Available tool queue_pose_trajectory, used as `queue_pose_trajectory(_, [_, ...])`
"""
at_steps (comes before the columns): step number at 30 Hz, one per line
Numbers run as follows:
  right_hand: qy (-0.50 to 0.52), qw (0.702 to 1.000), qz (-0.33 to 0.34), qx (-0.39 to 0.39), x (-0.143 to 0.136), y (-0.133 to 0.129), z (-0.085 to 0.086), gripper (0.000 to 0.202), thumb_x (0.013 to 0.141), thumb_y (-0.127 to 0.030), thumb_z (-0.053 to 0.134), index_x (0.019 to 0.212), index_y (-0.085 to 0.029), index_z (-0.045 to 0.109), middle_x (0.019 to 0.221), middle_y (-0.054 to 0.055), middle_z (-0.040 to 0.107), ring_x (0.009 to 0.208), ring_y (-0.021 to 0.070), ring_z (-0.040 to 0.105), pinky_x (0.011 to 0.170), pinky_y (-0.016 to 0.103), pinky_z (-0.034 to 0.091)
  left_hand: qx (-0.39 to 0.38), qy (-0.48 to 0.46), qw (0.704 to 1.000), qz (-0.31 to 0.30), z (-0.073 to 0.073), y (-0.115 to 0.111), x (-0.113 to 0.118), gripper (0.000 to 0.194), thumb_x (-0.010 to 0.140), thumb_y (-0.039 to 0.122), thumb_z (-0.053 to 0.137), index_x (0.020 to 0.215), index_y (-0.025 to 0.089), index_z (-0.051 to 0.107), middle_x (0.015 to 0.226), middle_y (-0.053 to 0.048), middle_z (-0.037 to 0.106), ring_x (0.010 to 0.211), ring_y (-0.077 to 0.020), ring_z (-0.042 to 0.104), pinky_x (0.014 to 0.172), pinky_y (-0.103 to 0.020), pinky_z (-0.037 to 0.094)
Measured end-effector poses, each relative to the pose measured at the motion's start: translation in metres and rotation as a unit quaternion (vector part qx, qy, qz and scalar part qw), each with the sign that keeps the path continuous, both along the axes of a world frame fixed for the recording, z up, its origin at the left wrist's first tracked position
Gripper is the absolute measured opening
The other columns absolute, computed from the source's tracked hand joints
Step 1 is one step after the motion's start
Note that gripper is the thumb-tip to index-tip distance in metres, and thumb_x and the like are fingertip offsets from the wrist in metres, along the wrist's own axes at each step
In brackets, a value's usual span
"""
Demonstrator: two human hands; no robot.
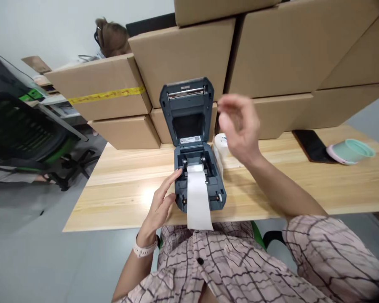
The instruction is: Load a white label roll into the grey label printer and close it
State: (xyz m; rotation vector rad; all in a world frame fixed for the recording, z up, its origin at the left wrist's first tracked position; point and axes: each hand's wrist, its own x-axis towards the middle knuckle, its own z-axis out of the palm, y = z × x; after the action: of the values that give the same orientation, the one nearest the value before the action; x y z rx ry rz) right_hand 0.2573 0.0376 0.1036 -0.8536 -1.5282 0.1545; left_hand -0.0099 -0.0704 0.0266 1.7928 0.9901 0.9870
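A dark grey label printer (219, 194) stands on the wooden table with its lid (187, 110) raised. White label paper (198, 198) runs from inside it over the front and hangs past the table edge. My left hand (159, 206) rests its fingertips against the printer's left side, fingers apart, holding nothing. Raised to the right of the lid is my right hand (241, 126), slightly blurred, its fingers curled with thumb and index near each other; whether something small is between them cannot be made out. Behind that hand, a white roll (221, 143) stands beside the printer.
Cardboard boxes (271, 46) are stacked along the table's back edge. A dark phone (312, 145) and a mint-green cup (350, 150) lie on the table (120, 189) at the right. Behind the boxes a person's head (113, 38) shows; an office chair (22, 130) stands at the left.
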Motion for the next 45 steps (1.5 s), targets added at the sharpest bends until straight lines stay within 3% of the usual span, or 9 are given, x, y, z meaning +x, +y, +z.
queue_pose_trajectory(3, [-0.15, 0.976, 0.154, -0.045, -0.007, -0.052, -0.026, 0.017, 0.104, -0.027, 0.054, 0.106, -0.023, 0.071, 0.102, 0.004, 0.077, 0.099, 0.0166, 0.074, 0.091, 0.036, 0.061, 0.025, 0.011, 0.999, 0.04, -0.004, 0.007, -0.001, 0.047, 0.097, 0.024, 0.056, 0.144, 0.032, 0.059, 0.153, -0.004, 0.059, 0.146, -0.0271, 0.051, 0.126, -0.051, 0.036])
queue_pose_trajectory(6, [-0.286, 0.923, 0.244, -0.087, -0.003, -0.082, -0.056, 0.027, 0.106, -0.031, 0.051, 0.123, -0.021, 0.07, 0.128, 0.009, 0.076, 0.123, 0.0214, 0.069, 0.105, 0.045, 0.057, 0.096, 0.057, 0.99, 0.083, -0.004, 0.022, 0.006, 0.03, 0.098, 0.025, 0.056, 0.125, 0.03, 0.069, 0.144, -0.006, 0.066, 0.14, -0.0276, 0.056, 0.122, -0.055, 0.04])
queue_pose_trajectory(10, [-0.416, 0.854, 0.287, -0.121, 0.012, -0.103, -0.075, 0.084, 0.089, -0.068, 0.066, 0.156, -0.021, 0.046, 0.162, 0.013, 0.049, 0.154, 0.0283, 0.041, 0.128, 0.058, 0.032, 0.198, 0.113, 0.969, 0.094, 0.006, 0.053, 0.02, 0.025, 0.102, 0.026, 0.053, 0.117, 0.027, 0.073, 0.155, -0.007, 0.057, 0.151, -0.0272, 0.042, 0.126, -0.059, 0.032])
queue_pose_trajectory(12, [-0.443, 0.843, 0.281, -0.122, 0.016, -0.112, -0.079, 0.101, 0.08, -0.072, 0.071, 0.16, -0.021, 0.038, 0.167, 0.014, 0.041, 0.157, 0.03, 0.035, 0.129, 0.059, 0.028, 0.23, 0.141, 0.961, 0.066, 0.012, 0.072, 0.029, 0.027, 0.103, 0.028, 0.052, 0.118, 0.028, 0.075, 0.161, -0.006, 0.05, 0.157, -0.0275, 0.032, 0.128, -0.06, 0.027])
queue_pose_trajectory(17, [-0.419, 0.887, 0.175, -0.079, 0.004, -0.128, -0.094, 0.059, 0.098, -0.032, 0.065, 0.154, -0.022, 0.047, 0.158, 0.012, 0.054, 0.151, 0.0271, 0.046, 0.127, 0.058, 0.033, 0.243, 0.177, 0.947, -0.112, 0.016, 0.117, 0.049, 0.03, 0.1, 0.024, 0.053, 0.116, 0.031, 0.078, 0.162, -0.006, 0.049, 0.159, -0.0308, 0.028, 0.126, -0.064, 0.027])
queue_pose_trajectory(19, [-0.4, 0.902, 0.146, -0.066, -0.003, -0.131, -0.099, 0.048, 0.101, -0.029, 0.06, 0.148, -0.022, 0.053, 0.153, 0.011, 0.06, 0.147, 0.0264, 0.051, 0.126, 0.055, 0.035, 0.248, 0.184, 0.938, -0.159, 0.013, 0.127, 0.051, 0.035, 0.096, 0.018, 0.055, 0.117, 0.033, 0.078, 0.162, -0.005, 0.049, 0.159, -0.0317, 0.028, 0.126, -0.065, 0.026])
queue_pose_trajectory(33, [-0.347, 0.924, 0.122, -0.108, -0.01, -0.136, -0.105, 0.038, 0.102, -0.031, 0.054, 0.14, -0.031, 0.06, 0.145, 0.006, 0.067, 0.138, 0.0263, 0.06, 0.122, 0.054, 0.038, 0.226, 0.192, 0.936, -0.189, 0.017, 0.142, 0.04, 0.051, 0.067, 0.005, 0.053, 0.104, 0.03, 0.078, 0.152, -0.002, 0.058, 0.158, -0.0351, 0.029, 0.128, -0.063, 0.028])
queue_pose_trajectory(41, [-0.333, 0.929, 0.13, -0.1, -0.009, -0.134, -0.101, 0.03, 0.103, -0.026, 0.051, 0.129, -0.028, 0.065, 0.141, 0.005, 0.07, 0.137, 0.024, 0.06, 0.119, 0.05, 0.04, 0.134, 0.171, 0.944, -0.25, 0.018, 0.142, 0.039, 0.058, 0.067, 0.0, 0.047, 0.11, 0.029, 0.075, 0.165, 0.003, 0.046, 0.163, -0.0284, 0.022, 0.132, -0.059, 0.016])
queue_pose_trajectory(45, [-0.333, 0.925, 0.146, -0.109, -0.005, -0.133, -0.097, 0.031, 0.103, -0.022, 0.049, 0.129, -0.028, 0.066, 0.144, 0.005, 0.068, 0.14, 0.0234, 0.058, 0.118, 0.051, 0.042, 0.082, 0.196, 0.93, -0.298, 0.027, 0.142, 0.039, 0.065, 0.068, -0.002, 0.043, 0.116, 0.03, 0.072, 0.162, 0.005, 0.049, 0.16, -0.024, 0.031, 0.132, -0.061, 0.003])
